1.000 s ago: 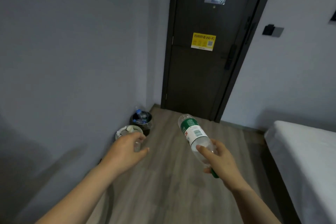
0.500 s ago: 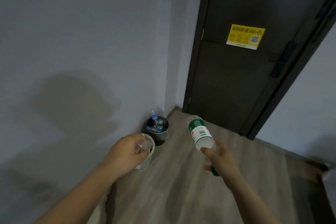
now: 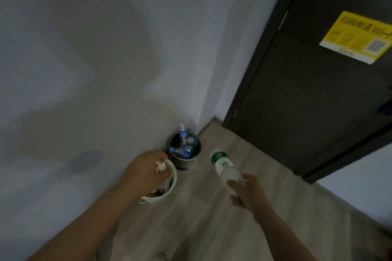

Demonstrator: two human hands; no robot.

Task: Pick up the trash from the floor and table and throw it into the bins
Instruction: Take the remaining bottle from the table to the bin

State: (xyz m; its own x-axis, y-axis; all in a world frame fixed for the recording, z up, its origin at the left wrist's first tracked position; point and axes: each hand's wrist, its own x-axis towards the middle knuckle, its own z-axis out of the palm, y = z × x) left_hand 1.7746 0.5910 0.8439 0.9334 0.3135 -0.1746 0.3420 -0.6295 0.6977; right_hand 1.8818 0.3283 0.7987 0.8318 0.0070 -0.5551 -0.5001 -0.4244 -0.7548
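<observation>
Your left hand (image 3: pixel 146 172) hangs over the pale bin (image 3: pixel 173 179), fingers curled and pinching a small white scrap (image 3: pixel 160 167) just above the rim. Your right hand (image 3: pixel 249 193) is wrapped around the lower part of a clear plastic bottle (image 3: pixel 224 167) with a green label. The bottle tilts forward in the air, its far end pointing toward the dark bin (image 3: pixel 179 163).

The two bins stand side by side against the grey wall (image 3: pixel 106 70), the dark one farther from you, near the corner. It already holds several bottles (image 3: pixel 181 150), one poking above the rim.

To do this step well, let go of the scrap only while your fingers are inside the pale rim, since a light scrap may drift. Then carry the bottle over the dark bin and drop it low. The bin looks full, so a toss could bounce out.

The wall hems in your left side closely. The wooden floor (image 3: pixel 212 218) lies open to your right, as far as the dark door (image 3: pixel 307 101).
</observation>
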